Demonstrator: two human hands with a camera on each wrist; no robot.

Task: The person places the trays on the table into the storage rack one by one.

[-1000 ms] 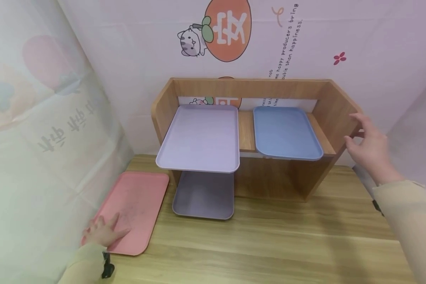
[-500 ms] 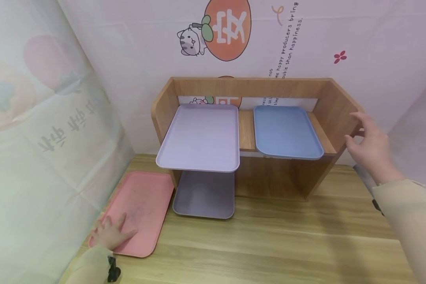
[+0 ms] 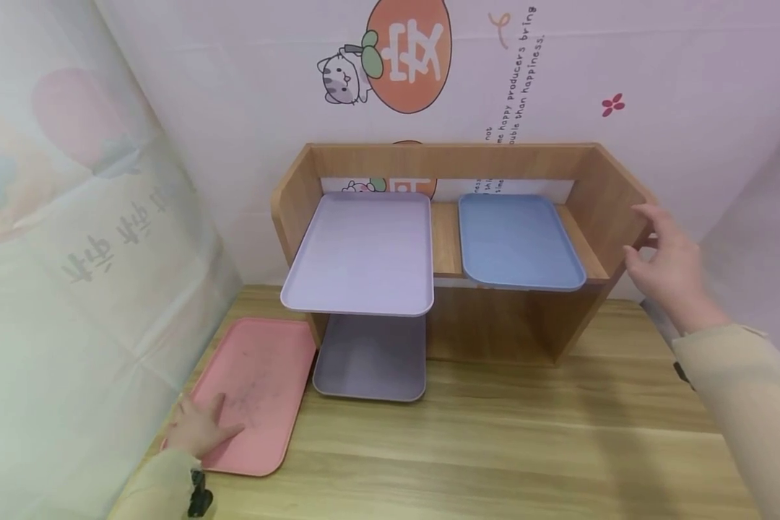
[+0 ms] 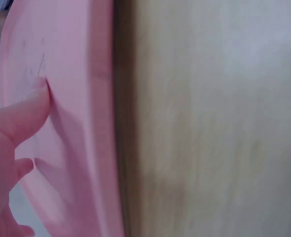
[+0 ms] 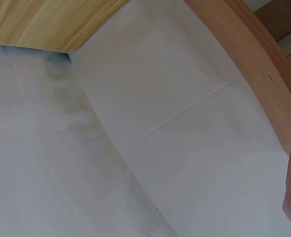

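A pink tray (image 3: 266, 383) lies flat on the table, left of a wooden shelf (image 3: 455, 160). My left hand (image 3: 198, 426) rests on its near left part with fingers spread; in the left wrist view the thumb lies over the tray's surface. At the shelf's right side panel, my right hand (image 3: 669, 263) holds the front edge with curved thumb and fingers. Only part of that hand shows in the right wrist view. A pale lilac tray (image 3: 364, 253) and a blue tray (image 3: 520, 242) sit on the upper board. Below the lilac one is a grey-purple tray (image 3: 372, 361).
The wood-grain table (image 3: 494, 440) extends in front of the shelf. A printed cloth (image 3: 234, 87) hangs behind it, and a pale cloth (image 3: 58, 325) closes off the left side. The lilac and grey-purple trays jut out past the shelf's front.
My left hand has slid the pink tray to the right, up close to the shelf's left side. The right hand keeps its place at the side panel. The head view has shifted slightly.
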